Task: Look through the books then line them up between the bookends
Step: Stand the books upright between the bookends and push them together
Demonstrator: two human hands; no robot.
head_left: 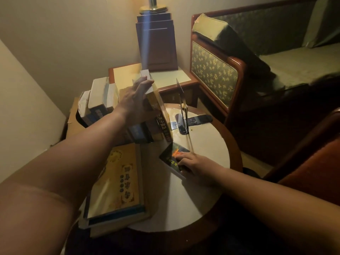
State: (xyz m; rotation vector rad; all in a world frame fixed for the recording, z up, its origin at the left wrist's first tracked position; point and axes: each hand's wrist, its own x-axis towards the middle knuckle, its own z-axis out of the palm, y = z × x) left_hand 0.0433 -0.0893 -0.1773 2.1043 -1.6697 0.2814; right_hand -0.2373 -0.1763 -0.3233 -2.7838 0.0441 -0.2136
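The lining-up step is under way. A row of books [103, 105] stands at the back of the round desk [207, 148]. The left hand [136, 97] has its fingers straight and spread, and it presses flat on the side of the tall yellow book [158, 109] at the end of the row. That book leans, so the hand seems to be keeping the row from falling.

The right hand [196, 165] rests on a small dark book [173, 153] that lies on the desk, just in front of the row. Its fingers lie on the cover. The thumb is hidden, so I cannot tell if it pinches the book or only presses it.

Next, I think the small book must be stood up and slid into the gap between the yellow book and the shiny bookend [182, 107]. The bookend may then need a push to close the gap. I see only this one bookend.

A stack of big flat books [117, 183] still waits at the near left of the desk. Behind stand a lamp base [156, 43] on a side table [167, 77] and a sofa [215, 70]. The gap looks narrow, and the leaning row could tip if the left hand lets go.
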